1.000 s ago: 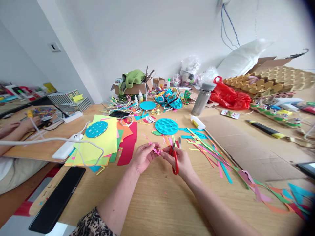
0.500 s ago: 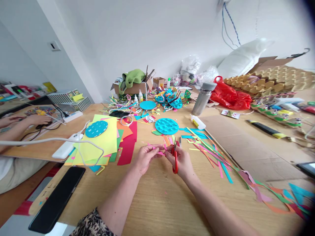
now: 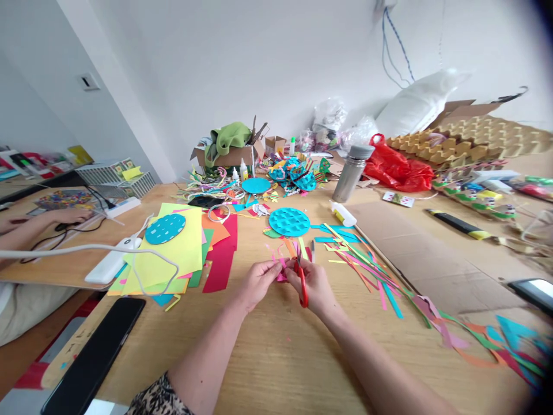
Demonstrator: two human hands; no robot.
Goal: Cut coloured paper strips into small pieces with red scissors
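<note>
My left hand (image 3: 258, 283) pinches a small strip of pink paper (image 3: 281, 275) over the middle of the table. Close against it, my right hand (image 3: 317, 289) has red-handled scissors (image 3: 303, 287) tucked in its fingers, blades pointing up and away. The right thumb and fingertips also touch the pink paper. Just beyond the hands lies a blue paper disc (image 3: 289, 222) with a woven-looking surface. To its right are loose coloured paper strips (image 3: 358, 256) and a white glue bottle (image 3: 343, 214).
Coloured paper sheets (image 3: 190, 253) with a spotted blue disc (image 3: 165, 229) lie left, near a black phone (image 3: 97, 351) and a white power strip (image 3: 113, 262). A steel bottle (image 3: 352, 173) stands behind; cardboard (image 3: 427, 253) covers the right. Another person's hand (image 3: 73, 215) is at far left.
My hands have come closer together, and the pink paper is now bunched between the fingertips. The scissors stay in my right hand. The view has shifted slightly.
</note>
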